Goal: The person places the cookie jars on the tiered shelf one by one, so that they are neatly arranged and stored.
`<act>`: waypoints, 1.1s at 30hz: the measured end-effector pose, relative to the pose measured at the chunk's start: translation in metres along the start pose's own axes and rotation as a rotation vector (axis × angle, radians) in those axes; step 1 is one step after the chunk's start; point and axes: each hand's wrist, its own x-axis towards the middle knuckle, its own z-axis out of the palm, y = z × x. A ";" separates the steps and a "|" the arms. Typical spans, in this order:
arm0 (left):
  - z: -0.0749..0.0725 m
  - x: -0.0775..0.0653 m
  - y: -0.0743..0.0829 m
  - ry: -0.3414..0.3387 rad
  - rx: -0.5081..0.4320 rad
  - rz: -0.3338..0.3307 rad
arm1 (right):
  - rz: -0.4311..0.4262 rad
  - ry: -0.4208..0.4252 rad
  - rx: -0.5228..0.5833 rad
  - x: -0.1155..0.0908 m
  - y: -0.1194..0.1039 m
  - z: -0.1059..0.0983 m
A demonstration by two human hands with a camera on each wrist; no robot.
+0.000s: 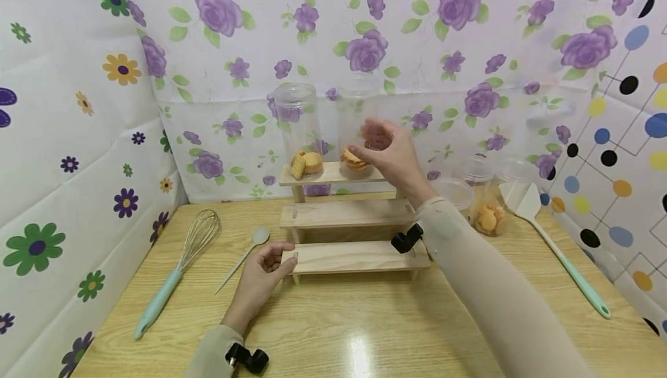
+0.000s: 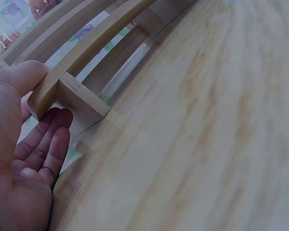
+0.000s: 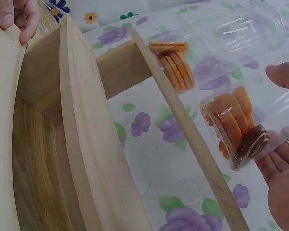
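A three-tier wooden display stand (image 1: pixel 348 214) stands on the table. My left hand (image 1: pixel 263 271) holds the left end of its lowest shelf, thumb on top and fingers curled beneath, as the left wrist view shows. At the right of the top shelf, my right hand (image 1: pixel 393 155) reaches round a tall clear jar (image 1: pixel 354 112), thumb on one side and fingers on the other. Orange-brown biscuits (image 3: pixel 231 115) and a dark brown piece (image 3: pixel 253 142) lie inside it. In the right wrist view a narrow gap shows between the jar's base and the shelf edge. A second clear jar (image 1: pixel 297 114) with biscuits stands to the left.
A whisk (image 1: pixel 179 271) and a small spoon (image 1: pixel 255 239) lie left of the stand. To the right are a clear jar with biscuits (image 1: pixel 488 216), a clear round lid (image 1: pixel 455 193) and a spatula (image 1: pixel 563 256). Flowered cloth (image 1: pixel 250 36) hangs close behind the stand.
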 end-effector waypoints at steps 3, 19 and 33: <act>0.000 0.000 0.000 0.001 -0.001 0.004 | 0.008 -0.008 0.011 0.001 0.003 0.003; 0.001 0.000 0.000 -0.005 0.003 0.003 | 0.077 -0.034 -0.025 0.001 0.012 0.005; 0.000 -0.001 0.001 -0.006 0.010 -0.002 | 0.128 -0.048 -0.132 -0.004 0.004 0.002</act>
